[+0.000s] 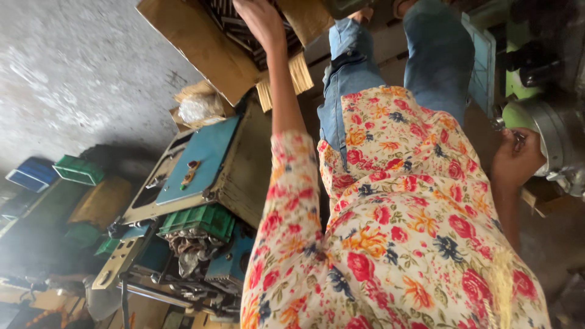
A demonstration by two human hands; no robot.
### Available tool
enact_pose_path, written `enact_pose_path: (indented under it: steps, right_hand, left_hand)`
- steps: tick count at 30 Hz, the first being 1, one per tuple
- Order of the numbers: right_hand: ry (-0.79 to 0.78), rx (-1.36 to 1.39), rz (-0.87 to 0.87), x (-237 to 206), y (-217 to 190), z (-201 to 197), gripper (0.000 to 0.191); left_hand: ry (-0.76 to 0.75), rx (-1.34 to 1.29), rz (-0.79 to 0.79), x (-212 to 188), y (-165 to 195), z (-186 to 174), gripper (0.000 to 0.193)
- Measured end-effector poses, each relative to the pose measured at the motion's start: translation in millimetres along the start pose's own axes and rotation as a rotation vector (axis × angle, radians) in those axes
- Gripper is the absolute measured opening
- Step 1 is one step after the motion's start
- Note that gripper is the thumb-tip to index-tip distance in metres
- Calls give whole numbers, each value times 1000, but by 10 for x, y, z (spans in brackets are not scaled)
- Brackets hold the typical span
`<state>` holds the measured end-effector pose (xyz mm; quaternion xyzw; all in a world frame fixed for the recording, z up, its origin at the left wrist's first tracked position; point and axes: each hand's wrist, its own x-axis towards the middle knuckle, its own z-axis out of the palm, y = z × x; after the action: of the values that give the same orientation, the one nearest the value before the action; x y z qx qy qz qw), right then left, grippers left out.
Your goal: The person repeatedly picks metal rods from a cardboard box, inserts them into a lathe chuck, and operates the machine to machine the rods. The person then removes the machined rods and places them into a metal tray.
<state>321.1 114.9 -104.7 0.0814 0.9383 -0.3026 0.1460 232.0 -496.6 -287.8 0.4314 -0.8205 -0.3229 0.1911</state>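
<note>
While our left hand [262, 21] reaches forward into the open cardboard box [201, 42], its fingers lie over the dark striped pieces [228, 15] packed inside. We cannot tell whether it grips one or only rests on them. Our right hand [515, 158] is far out to the other side, closed around a small metal piece [518, 139] that sits just against the round grey housing [557, 143] of a green machine [518, 85].

The box stands beyond the far edge of the blue-topped machine [201, 158], with a bundle of pale strips [298, 76] touching its near corner and a crumpled plastic bag [198, 108] beside it. A green crate [198, 219] of loose metal parts [189, 247] sits at the machine's near edge.

As we judge it, the spread is the chief risk. With our arms well apart, we cannot watch both hands at once. A pull on the striped pieces could drag or tip the box by its loose flap and knock the strips to the floor. Meanwhile the small piece could slip from the unwatched right hand, or its fingers could get pinched against the housing. Our loose floral sleeve [292, 201] hangs close above the crate and could snag there.
</note>
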Motion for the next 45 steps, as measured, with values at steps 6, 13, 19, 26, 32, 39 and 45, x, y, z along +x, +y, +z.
enact_pose_path:
  steps: [6,13,19,26,32,39,45]
  right_hand:
    - [-5,-192,-318,560,-734,363,12]
    - [450,421,-289,1119,-1936,496,11]
    - [523,478,-319,1068,-2180,232,20]
    - [359,-8,-521,853,-1961,161,24]
    - [338,870,-42,795,-1855,518,24]
    - [-734,1736,546,705,-1155,934,32]
    - [-516,1579,650,679,-1258,826,37]
  left_hand:
    - [-431,-638,-310,-693,1314,-89,41]
    - [-1117,-692,468,-1324,2986,145,42]
    - [-1202,-719,795,-1478,3242,93,46]
    - [-1813,-870,-264,-1495,3048,123,29]
    - [-1159,-835,648,-1715,3236,-141,27]
    - [-1130,-295,1756,-1380,3232,-179,54]
    - [-946,-482,1704,-1380,3198,-65,36]
